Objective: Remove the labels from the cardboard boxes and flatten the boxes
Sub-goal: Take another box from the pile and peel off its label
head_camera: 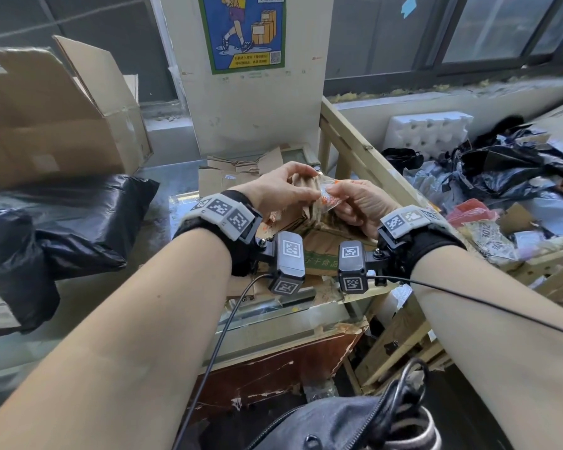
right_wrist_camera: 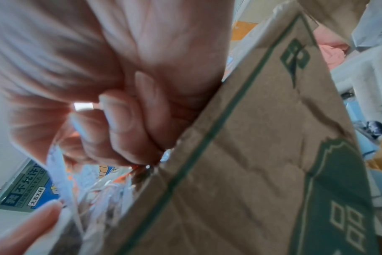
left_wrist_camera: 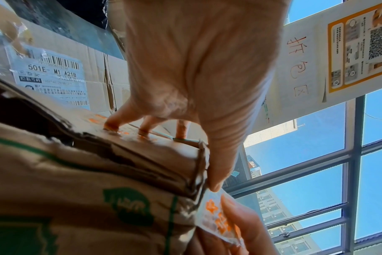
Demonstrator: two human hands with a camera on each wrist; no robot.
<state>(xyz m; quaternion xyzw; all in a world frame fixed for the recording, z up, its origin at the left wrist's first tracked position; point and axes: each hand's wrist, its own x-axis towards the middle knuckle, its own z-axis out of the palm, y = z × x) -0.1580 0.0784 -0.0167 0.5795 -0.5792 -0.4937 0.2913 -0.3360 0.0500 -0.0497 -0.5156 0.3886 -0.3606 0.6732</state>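
A small crumpled cardboard box (head_camera: 319, 228) with green print is held up over the table between both hands. My left hand (head_camera: 306, 185) grips its upper edge: the fingers (left_wrist_camera: 113, 120) press the far face and the thumb (left_wrist_camera: 214, 179) hooks the near corner. My right hand (head_camera: 335, 193) pinches a clear tape strip (head_camera: 327, 198) with orange print that is partly peeled off the box. The same tape strip (left_wrist_camera: 220, 219) hangs from the box corner in the left wrist view. In the right wrist view the right fingers (right_wrist_camera: 120, 117) curl tightly beside the box (right_wrist_camera: 262, 155).
A large open cardboard box (head_camera: 46, 118) and a black plastic bag (head_camera: 69, 228) lie to the left. Flattened cardboard (head_camera: 238, 170) is stacked behind my hands. A wooden-framed bin (head_camera: 364, 151) on the right holds black bags (head_camera: 501, 167) and white foam (head_camera: 429, 131). Another carton bears a shipping label (left_wrist_camera: 48, 75).
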